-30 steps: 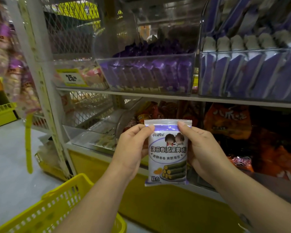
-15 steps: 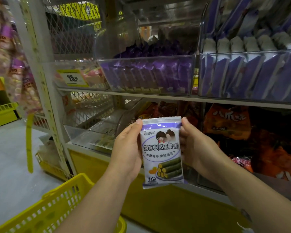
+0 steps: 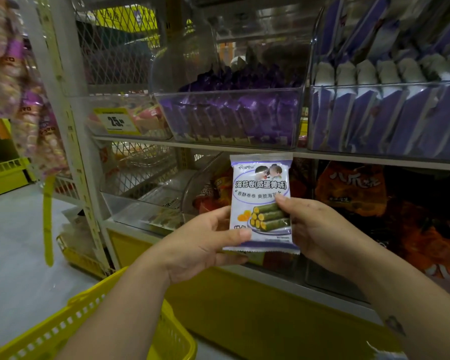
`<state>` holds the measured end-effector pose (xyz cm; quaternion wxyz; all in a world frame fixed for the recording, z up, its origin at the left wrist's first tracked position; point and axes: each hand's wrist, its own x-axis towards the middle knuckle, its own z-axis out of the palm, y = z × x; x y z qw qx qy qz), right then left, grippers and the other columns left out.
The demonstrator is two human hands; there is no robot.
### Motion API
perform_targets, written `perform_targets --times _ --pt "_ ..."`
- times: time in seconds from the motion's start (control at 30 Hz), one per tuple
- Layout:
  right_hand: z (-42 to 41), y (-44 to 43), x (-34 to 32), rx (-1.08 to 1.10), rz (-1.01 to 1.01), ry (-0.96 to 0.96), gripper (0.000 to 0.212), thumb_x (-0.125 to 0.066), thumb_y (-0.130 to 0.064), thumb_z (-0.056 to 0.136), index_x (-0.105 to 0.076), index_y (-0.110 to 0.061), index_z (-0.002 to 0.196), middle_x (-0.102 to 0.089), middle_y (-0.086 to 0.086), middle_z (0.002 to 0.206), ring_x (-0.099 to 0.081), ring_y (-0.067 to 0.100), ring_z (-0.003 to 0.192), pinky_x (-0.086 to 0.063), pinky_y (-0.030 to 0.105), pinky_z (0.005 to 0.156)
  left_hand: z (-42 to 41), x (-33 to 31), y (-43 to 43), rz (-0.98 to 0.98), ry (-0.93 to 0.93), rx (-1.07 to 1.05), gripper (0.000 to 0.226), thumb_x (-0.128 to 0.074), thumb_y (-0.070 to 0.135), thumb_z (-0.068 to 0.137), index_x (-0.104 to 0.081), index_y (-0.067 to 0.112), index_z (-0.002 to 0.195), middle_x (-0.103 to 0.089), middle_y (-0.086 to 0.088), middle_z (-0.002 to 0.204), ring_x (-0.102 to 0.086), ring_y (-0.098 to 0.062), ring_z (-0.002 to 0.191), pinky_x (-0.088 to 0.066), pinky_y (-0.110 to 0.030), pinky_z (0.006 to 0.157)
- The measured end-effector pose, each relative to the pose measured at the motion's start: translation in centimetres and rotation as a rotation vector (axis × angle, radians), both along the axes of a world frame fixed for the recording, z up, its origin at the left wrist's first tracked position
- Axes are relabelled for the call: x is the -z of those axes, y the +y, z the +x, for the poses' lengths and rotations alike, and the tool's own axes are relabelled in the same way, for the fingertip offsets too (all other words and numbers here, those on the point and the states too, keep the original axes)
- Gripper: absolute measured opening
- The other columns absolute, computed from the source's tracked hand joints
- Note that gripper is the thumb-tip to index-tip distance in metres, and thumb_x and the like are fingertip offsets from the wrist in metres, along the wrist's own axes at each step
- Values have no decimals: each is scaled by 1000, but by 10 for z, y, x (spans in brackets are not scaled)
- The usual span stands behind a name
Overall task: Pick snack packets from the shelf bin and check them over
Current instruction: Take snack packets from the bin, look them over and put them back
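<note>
Shop shelf (image 3: 192, 145) here. Left hand (image 3: 200, 245) and right hand (image 3: 320, 235) are both gripping one snack packet (image 3: 260, 188), holding it upright between them. Two clear bins (image 3: 229, 100) of purple packs are sitting above the hands, and one yellow basket (image 3: 89, 320) is hanging below the left.

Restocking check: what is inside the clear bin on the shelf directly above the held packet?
Purple packets stand upright in a row inside the clear bin, more heaped behind. Its floor and rear packets are hidden by those in front.
</note>
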<state>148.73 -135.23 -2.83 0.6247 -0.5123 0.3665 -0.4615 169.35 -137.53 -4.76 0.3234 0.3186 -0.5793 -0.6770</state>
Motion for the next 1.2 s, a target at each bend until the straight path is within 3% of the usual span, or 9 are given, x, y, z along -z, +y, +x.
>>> perform_targets --times 0.1,0.33,0.47,0.57,0.7,0.83,0.93,1.03,1.2 --pt "1 0 -1 26 11 -36 36 -56 -38 82 -76 -12 97 -72 16 108 -70 28 99 -60 32 75 3 2 1 -28 56 25 50 -75 6 73 -64 18 120 -68 -10 123 -67 -21 107 -56 -27 77" --pt "2 -1 0 11 89 -122 41 -60 -39 81 -75 -8 102 -71 18 111 -69 28 102 -59 31 74 9 0 -2 -57 76 38 59 -76 4 69 -59 14 125 -68 -12 122 -68 -22 106 -57 -25 78" --pt "7 2 0 76 66 -81 40 -57 -34 88 -65 -7 116 -73 15 106 -71 27 95 -59 31 67 10 0 -1 -75 34 -33 79 -72 0 73 -41 33 139 -62 -5 132 -65 -23 114 -56 -37 90" --pt "12 4 1 165 48 4 32 -55 -29 94 -61 -9 119 -74 12 101 -72 29 94 -61 36 70 4 -4 2 -175 -3 -182 77 -79 19 75 -39 52 131 -47 5 145 -57 -15 123 -46 -45 105" --pt "24 9 3 146 -32 120 32 -57 -33 91 -59 -16 119 -73 9 108 -71 27 97 -55 44 87 -8 -4 8 -222 -30 -119 80 -70 38 77 -30 45 146 -60 23 127 -61 -3 115 -52 -22 91" --pt "28 10 2 31 -50 149 30 -42 -38 100 -62 -28 119 -73 1 110 -70 21 100 -56 38 86 -10 -3 8 -106 42 -91 96 -74 31 78 -15 42 152 -51 14 137 -64 -11 113 -53 -27 92" --pt "25 7 3 20 -48 139 28 -41 -29 102 -61 -30 122 -74 -1 108 -72 15 90 -59 30 74 -10 -4 9 15 137 -44 86 -71 29 80 -23 42 151 -55 6 140 -63 -19 116 -53 -34 86" --pt "23 4 7 61 -88 206 32 -51 -19 97 -58 -32 126 -72 0 112 -70 9 91 -57 30 83 -9 -4 9 135 263 6 71 -61 28 78 -40 28 146 -62 -3 120 -62 -21 100 -50 -39 82" --pt "22 -1 9 201 -58 106 50 -61 -14 91 -47 -17 139 -61 4 126 -68 13 98 -58 27 77 -3 -2 7 284 444 189 68 -53 25 71 -53 8 137 -57 -16 112 -45 -33 107 -38 -49 93"
